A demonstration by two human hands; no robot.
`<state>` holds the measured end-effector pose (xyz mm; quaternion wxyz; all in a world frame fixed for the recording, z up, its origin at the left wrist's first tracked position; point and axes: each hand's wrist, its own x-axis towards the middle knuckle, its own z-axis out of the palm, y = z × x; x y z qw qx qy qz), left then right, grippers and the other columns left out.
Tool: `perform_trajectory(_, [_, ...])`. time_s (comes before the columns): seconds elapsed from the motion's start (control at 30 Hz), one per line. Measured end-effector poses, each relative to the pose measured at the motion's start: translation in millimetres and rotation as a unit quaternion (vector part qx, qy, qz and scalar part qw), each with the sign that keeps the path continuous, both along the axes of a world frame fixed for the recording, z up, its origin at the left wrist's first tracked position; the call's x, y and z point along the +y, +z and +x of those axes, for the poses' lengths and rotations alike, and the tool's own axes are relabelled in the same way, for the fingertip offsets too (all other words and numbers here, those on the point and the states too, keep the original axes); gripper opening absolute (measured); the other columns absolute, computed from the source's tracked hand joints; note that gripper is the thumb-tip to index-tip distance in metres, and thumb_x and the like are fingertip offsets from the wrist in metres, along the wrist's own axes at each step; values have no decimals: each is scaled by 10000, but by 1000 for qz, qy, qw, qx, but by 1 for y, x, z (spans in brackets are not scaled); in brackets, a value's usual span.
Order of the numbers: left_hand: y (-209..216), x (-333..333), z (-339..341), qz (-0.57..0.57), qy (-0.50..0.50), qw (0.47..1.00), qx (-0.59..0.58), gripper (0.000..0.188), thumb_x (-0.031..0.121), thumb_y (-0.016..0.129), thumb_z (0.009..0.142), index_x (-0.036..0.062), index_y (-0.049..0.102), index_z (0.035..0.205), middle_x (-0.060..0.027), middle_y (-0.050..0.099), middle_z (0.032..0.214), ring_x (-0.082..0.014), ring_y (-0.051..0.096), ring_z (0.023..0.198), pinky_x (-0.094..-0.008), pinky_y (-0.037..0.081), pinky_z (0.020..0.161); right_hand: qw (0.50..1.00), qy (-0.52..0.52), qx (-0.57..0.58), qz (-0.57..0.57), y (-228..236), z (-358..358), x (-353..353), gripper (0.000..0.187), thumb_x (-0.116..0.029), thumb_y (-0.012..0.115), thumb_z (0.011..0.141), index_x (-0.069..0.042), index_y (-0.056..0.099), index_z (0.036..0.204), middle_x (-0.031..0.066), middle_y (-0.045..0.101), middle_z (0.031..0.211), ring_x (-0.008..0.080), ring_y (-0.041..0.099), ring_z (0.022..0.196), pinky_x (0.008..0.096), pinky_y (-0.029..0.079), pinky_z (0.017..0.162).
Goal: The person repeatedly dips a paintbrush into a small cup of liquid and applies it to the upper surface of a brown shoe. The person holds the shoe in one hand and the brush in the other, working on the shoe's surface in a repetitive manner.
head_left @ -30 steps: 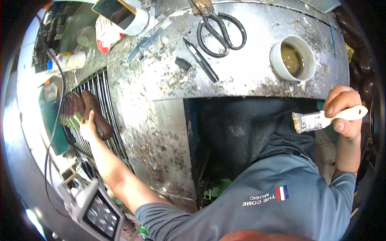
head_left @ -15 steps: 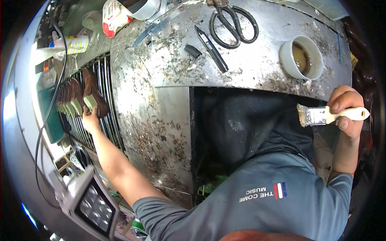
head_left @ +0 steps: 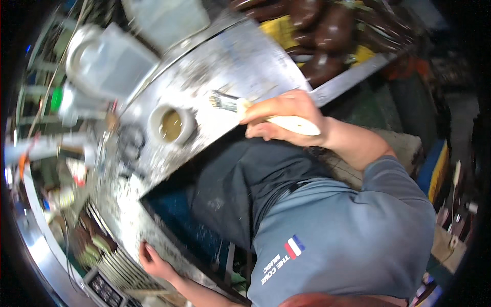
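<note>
My right hand [head_left: 289,117] is closed around the pale handle of a flat paintbrush [head_left: 294,124], whose bristles point left above the metal worktop [head_left: 240,61]. Left of the bristles stands a white cup [head_left: 157,120] with a murky brownish liquid in it. My left hand [head_left: 155,263] is over the near left part of the worktop, its fingers somewhat apart and nothing visible in them, though slightly blurred. Beside it, on a rack of metal bars [head_left: 120,266], sit brown shoe parts with light green heel ends [head_left: 99,243], blurred at this angle.
A heap of glossy brown shoe parts [head_left: 327,33] lies at the back right. Translucent plastic containers [head_left: 120,59] stand at the back left, near black-handled scissors [head_left: 130,140]. A lamp [head_left: 102,286] is at the lower left.
The view has turned to the right. My left hand has let go of the brown shoe part on the rack and drawn away. The paintbrush in my right hand is now over the worktop near the cup.
</note>
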<state>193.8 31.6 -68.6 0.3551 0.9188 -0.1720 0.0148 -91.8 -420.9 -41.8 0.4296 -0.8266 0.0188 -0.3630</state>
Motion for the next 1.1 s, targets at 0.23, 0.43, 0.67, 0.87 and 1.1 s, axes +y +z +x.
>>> perform_trajectory(0.23, [-21, -136, -125, -18, -175, 984, -1, 259, 57, 653, 920, -58, 685, 1150, -167, 724, 1101, -270, 680, 1006, -368, 514, 921, 926, -291, -1, -239, -16, -109, -97, 307, -143, 804, 818, -80, 681, 1092, 80, 735, 836, 197, 713, 651, 299, 550, 561])
perform_trajectory(0.43, [-18, -201, -156, 9, -348, 934, -76, 243, 48, 712, 866, 11, 692, 1105, -137, 727, 1097, -312, 689, 1010, -375, 522, 913, 840, -390, 137, -352, -58, -151, -149, 457, -233, 790, 789, -161, 544, 1167, 28, 681, 1253, 257, 639, 1072, 409, 474, 962])
perform_trajectory(0.67, [-15, -212, -164, 18, -385, 919, -86, 225, 88, 709, 874, 7, 711, 1084, -138, 737, 1053, -295, 710, 961, -359, 532, 872, 845, -402, 136, -324, -75, -166, -186, 359, -123, 737, 832, -160, 529, 1123, 39, 670, 1300, 286, 662, 1107, 422, 532, 952])
perform_trajectory(0.87, [-25, -196, -175, -16, -357, 933, -39, 238, 97, 721, 859, -2, 715, 1075, -143, 737, 1038, -296, 711, 957, -352, 528, 878, 879, -426, -71, -203, 31, -190, -208, 420, -119, 785, 864, -110, 537, 1202, 96, 702, 1234, 240, 690, 1114, 354, 554, 924])
perform_trajectory(1.1, [8, -204, -175, -134, -413, 893, 117, 546, 227, 804, 814, -33, 615, 1256, -168, 666, 1250, -296, 635, 1158, -382, 469, 995, 982, -72, -171, 26, 110, -144, -91, 515, -56, 761, 881, -83, 449, 1290, 203, 664, 1245, 253, 651, 1160, 345, 513, 988])
